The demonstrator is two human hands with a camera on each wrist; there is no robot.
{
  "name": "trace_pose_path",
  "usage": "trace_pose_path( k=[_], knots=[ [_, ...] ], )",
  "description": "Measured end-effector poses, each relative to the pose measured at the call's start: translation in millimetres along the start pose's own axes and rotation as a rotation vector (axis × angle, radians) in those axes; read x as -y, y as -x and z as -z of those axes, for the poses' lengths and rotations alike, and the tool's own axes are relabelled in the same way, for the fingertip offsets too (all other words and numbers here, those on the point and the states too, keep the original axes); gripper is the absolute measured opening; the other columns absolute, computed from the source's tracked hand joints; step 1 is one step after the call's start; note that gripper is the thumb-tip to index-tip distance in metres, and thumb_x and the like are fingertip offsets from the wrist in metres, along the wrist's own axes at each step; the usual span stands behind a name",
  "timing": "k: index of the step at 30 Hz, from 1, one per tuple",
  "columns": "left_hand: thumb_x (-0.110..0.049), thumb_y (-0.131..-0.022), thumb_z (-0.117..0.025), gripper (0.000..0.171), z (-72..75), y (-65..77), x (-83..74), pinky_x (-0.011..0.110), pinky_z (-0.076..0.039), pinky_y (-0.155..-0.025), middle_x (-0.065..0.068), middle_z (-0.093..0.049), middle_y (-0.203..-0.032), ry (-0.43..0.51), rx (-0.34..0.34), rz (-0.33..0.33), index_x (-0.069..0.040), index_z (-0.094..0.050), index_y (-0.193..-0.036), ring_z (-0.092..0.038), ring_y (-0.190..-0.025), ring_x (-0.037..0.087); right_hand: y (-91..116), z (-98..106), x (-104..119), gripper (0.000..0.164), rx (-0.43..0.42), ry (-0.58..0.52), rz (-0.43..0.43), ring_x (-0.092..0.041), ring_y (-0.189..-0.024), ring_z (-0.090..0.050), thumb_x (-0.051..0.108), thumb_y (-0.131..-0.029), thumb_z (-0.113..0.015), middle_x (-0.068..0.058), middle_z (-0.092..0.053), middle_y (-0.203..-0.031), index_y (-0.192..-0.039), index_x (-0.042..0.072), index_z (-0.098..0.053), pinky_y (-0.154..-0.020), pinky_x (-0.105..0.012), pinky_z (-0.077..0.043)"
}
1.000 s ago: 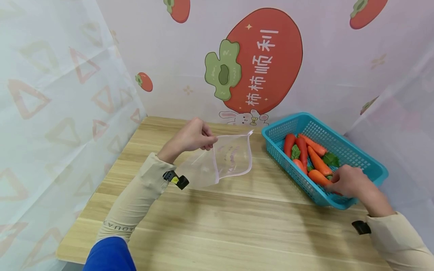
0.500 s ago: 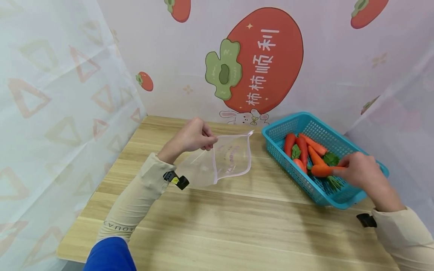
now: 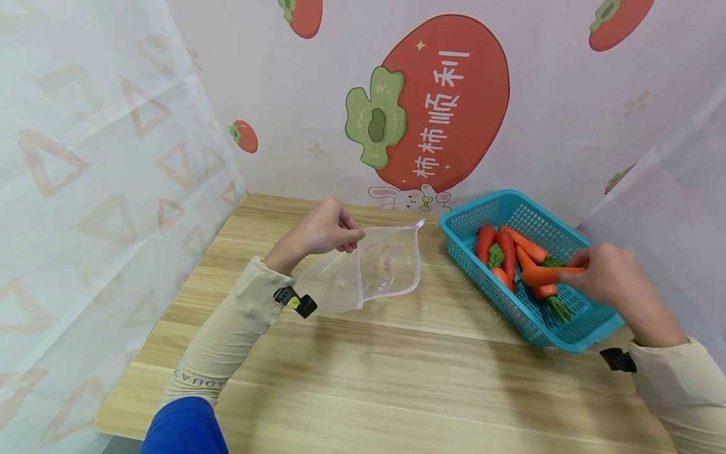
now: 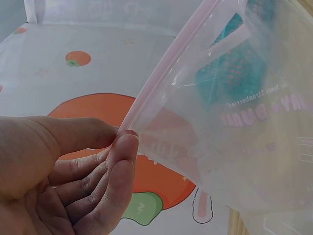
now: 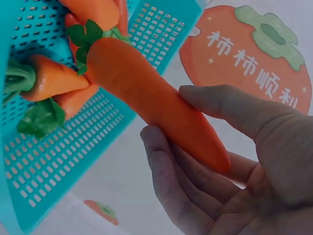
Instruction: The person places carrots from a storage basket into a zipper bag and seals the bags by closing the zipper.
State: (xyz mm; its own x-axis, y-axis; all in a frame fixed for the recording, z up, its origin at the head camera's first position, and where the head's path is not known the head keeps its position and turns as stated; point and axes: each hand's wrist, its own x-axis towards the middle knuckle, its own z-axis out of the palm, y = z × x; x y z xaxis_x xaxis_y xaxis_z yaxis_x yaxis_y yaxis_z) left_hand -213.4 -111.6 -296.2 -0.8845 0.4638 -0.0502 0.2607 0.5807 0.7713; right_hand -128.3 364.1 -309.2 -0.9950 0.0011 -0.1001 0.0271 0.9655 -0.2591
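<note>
Between thumb and fingers, my right hand (image 3: 609,274) pinches an orange carrot (image 5: 142,88) near its narrow end, held above the blue basket. In the right wrist view the carrot's thick end points away, with green leaves beside it. My left hand (image 3: 326,227) pinches the upper edge of a clear zipper bag (image 3: 391,261) with a pink zip and pink print; the bag's mouth faces right and gapes. Several carrots (image 5: 54,76) and red peppers (image 3: 505,246) lie in the blue perforated basket (image 3: 618,321).
The basket stands at the right of a wooden table (image 3: 397,378). Behind it rises a backdrop sheet (image 3: 295,94) printed with persimmons, and another patterned sheet (image 3: 85,208) hangs along the left side.
My right hand has lifted a carrot from inside the basket and moved up and slightly right with it. The left hand and the bag have stayed almost still.
</note>
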Motion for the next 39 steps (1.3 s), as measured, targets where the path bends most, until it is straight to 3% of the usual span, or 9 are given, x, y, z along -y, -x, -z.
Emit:
trace_pose_path(
  k=[7,17,27,39],
  knots=[
    [-0.011,-0.097,-0.072,0.021,-0.5,-1.1,0.0,0.033,-0.065,-0.067,0.008,-0.076,-0.07,-0.021,-0.002,-0.014,0.0,-0.08,-0.082,-0.071,-0.061,0.011,2,7,2,0.038,-0.008,-0.032,-0.012,-0.024,-0.064,-0.056,0.025,-0.095,-0.074,-0.022,-0.072,-0.085,-0.104,-0.012,-0.075,-0.05,-0.035,-0.047],
    [-0.012,-0.097,-0.072,0.019,-0.4,-0.6,-0.6,0.038,-0.066,-0.07,0.009,-0.077,-0.072,-0.023,-0.006,0.008,0.0,-0.081,-0.085,-0.073,-0.064,0.016,2,15,5,0.036,-0.037,-0.023,0.032,-0.023,-0.063,-0.055,0.024,-0.094,-0.075,-0.021,-0.074,-0.086,-0.105,-0.01,-0.076,-0.049,-0.033,-0.044],
    [-0.015,-0.097,-0.072,0.022,0.0,-2.3,-5.1,0.031,-0.064,-0.067,0.006,-0.076,-0.069,-0.084,-0.004,0.01,-0.002,-0.081,-0.081,-0.071,-0.061,0.012,-4,26,19,0.037,-0.06,-0.024,0.079,-0.023,-0.063,-0.055,0.028,-0.094,-0.077,-0.02,-0.075,-0.088,-0.106,-0.007,-0.076,-0.049,-0.034,-0.043],
    [-0.012,-0.097,-0.072,0.019,-6.3,-6.8,-4.7,0.029,-0.063,-0.066,0.006,-0.077,-0.07,-0.062,0.009,0.009,-0.002,-0.081,-0.084,-0.07,-0.06,0.01,-12,37,44,0.036,-0.071,-0.002,0.124,-0.023,-0.06,-0.054,0.03,-0.095,-0.078,-0.02,-0.076,-0.089,-0.107,-0.003,-0.078,-0.048,-0.033,-0.042]
  ],
)
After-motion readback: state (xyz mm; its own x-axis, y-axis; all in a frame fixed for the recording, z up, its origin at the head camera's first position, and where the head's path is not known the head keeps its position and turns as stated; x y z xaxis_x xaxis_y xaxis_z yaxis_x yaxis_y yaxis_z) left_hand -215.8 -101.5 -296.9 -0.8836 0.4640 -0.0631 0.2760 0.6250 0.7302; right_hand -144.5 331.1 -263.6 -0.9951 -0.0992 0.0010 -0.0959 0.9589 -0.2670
